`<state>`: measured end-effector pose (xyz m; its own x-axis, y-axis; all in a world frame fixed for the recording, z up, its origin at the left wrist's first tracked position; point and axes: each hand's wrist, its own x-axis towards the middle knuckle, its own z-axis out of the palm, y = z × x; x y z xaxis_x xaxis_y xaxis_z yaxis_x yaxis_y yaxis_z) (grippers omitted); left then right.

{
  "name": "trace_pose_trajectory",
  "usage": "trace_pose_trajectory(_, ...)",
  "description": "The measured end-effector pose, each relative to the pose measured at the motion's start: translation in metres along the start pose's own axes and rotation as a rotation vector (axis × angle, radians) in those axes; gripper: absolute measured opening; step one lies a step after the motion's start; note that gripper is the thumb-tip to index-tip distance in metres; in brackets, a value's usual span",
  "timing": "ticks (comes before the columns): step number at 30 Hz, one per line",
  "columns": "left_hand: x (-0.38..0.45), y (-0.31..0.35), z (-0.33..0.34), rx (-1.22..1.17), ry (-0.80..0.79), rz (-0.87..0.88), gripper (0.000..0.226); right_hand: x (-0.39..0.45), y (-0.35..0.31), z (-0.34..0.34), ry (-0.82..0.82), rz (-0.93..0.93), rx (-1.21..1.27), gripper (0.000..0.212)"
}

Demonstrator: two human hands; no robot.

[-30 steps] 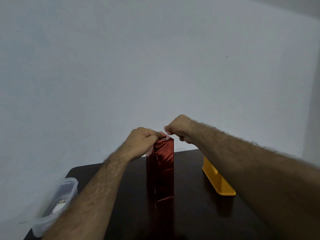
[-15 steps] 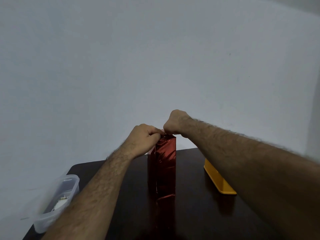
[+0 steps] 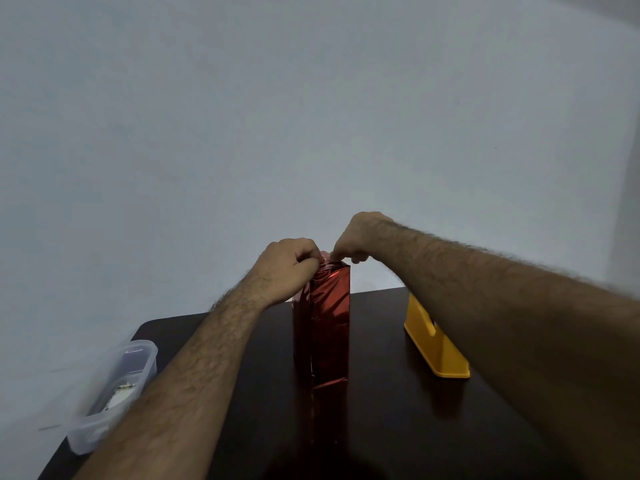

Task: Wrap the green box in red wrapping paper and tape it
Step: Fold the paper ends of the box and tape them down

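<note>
A tall box wrapped in shiny red wrapping paper (image 3: pixel 327 323) stands upright on the dark table (image 3: pixel 381 427), about midway between its left and right edges and nearer the far edge than the near one. None of the green box shows through the paper. Both hands meet at the top end of the parcel. The left hand (image 3: pixel 287 266) has its fingers curled, pinching the paper at the top left corner. The right hand (image 3: pixel 356 242) reaches over from the right, its fingers curled down and pinching the paper along the top edge. A yellow plastic tape dispenser (image 3: pixel 434 344) sits near the table's right side, partly hidden by the right forearm. A clear plastic container (image 3: pixel 114 393) rests at the table's left edge.
</note>
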<state>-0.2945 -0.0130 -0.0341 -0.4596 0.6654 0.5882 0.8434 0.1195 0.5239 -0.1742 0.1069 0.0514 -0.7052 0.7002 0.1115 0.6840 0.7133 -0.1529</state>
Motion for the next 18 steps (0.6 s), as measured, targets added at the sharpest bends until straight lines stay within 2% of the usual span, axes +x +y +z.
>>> trace_pose_trajectory(3,-0.001,0.001,0.001,-0.005,0.005,-0.011,0.023,0.008,0.013,0.021,-0.249,0.085,0.281,0.039)
trace_pose_trajectory(4,-0.001,0.002,0.001,-0.006,0.005,-0.015,0.024,0.006,0.016,0.03,-0.271,0.118,0.37,0.038)
trace_pose_trajectory(9,-0.004,0.006,0.002,-0.009,0.006,-0.028,0.022,0.004,0.017,0.05,-0.179,0.156,0.619,0.023)
trace_pose_trajectory(12,-0.005,0.007,0.0,-0.006,0.011,-0.027,0.022,0.014,0.014,0.047,-0.115,0.179,0.8,0.025)
trace_pose_trajectory(14,-0.004,0.006,0.0,-0.01,0.009,-0.035,0.022,0.017,0.012,0.045,-0.143,0.14,0.891,0.025)
trace_pose_trajectory(18,-0.003,0.006,0.002,-0.028,0.032,-0.049,0.02,0.011,0.008,0.047,-0.242,0.043,0.84,0.023)
